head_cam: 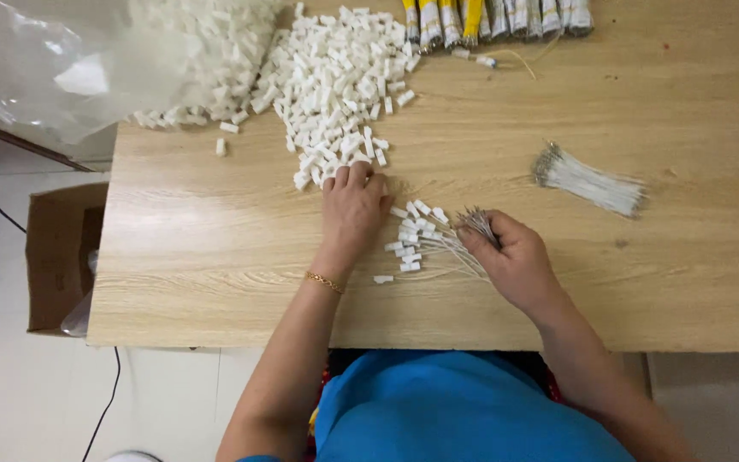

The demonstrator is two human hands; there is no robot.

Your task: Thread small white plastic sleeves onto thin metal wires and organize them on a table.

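Near the table's [215, 282] front edge, her right hand [515, 257] grips a wire bundle [451, 239] while the left hand [354, 205], fingers loose and empty, reaches into the white plugs [335, 77], seemingly picking one to fit next.

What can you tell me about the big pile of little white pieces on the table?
The pile of white pieces is a loose heap of small blocky bits that look like plastic. It lies at the far side of the wooden table, spilling from a clear plastic bag. The left hand touches its near edge.
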